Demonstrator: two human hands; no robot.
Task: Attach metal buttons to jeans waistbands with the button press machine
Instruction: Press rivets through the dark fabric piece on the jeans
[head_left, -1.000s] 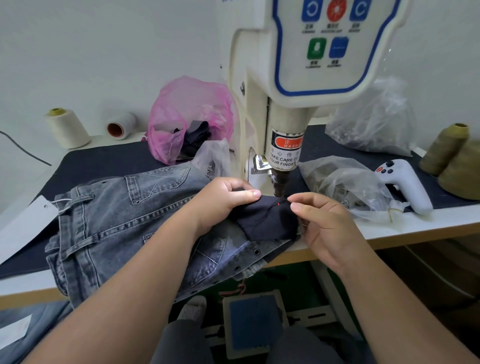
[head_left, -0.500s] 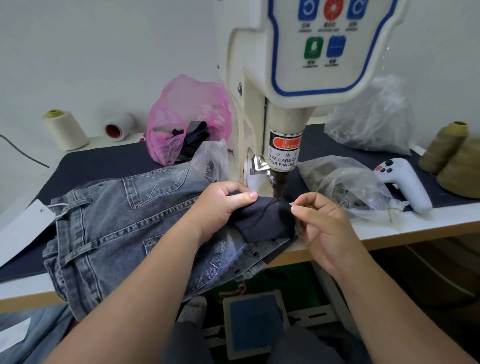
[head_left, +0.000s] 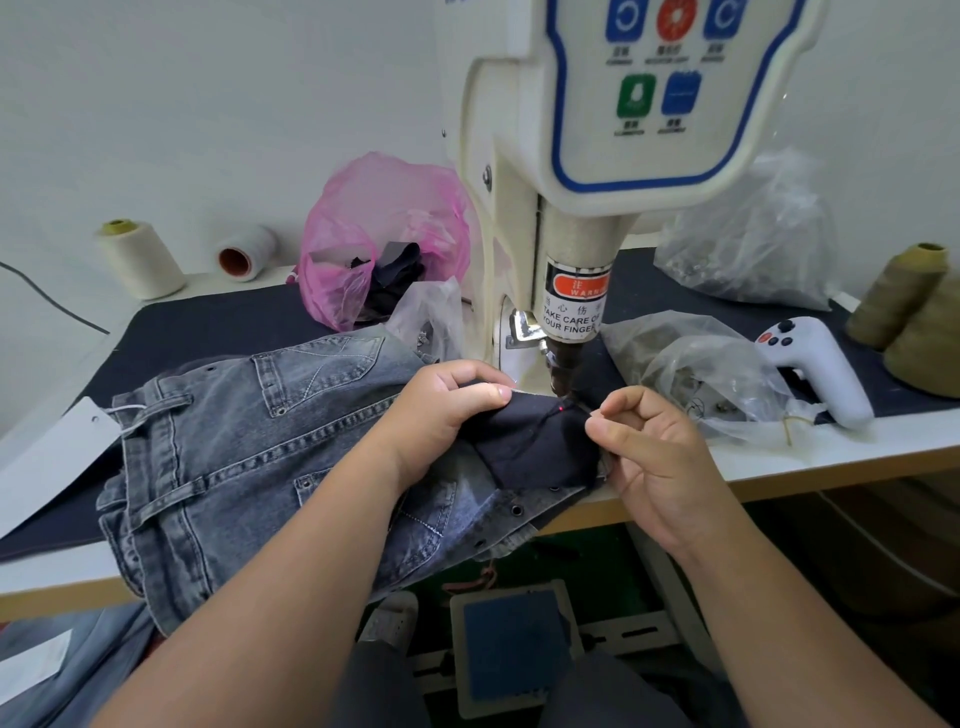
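From the head camera, a pair of washed grey denim jeans (head_left: 249, 447) lies on the dark-matted white worktop (head_left: 831, 441), its waistband end turned over to show dark lining fabric (head_left: 535, 441) directly under the cream-coloured button press machine (head_left: 571, 208). A small red light dot (head_left: 562, 410) falls on that lining just below the machine's dark metal punch (head_left: 563, 371). The left hand (head_left: 447, 410) grips the folded fabric on its left side, fingers curled over the edge with the thumb lying along the top. The right hand (head_left: 649, 441) pinches the fabric's right edge between thumb and bent fingers. Beside the machine on the right sit a crumpled clear plastic bag (head_left: 691, 364) and a white handheld controller (head_left: 815, 364). A pink plastic bag (head_left: 379, 228) stands behind the jeans, with two cream thread cones (head_left: 140, 260) further left. Below the worktop, a blue-topped foot pedal (head_left: 514, 654) rests on the floor.
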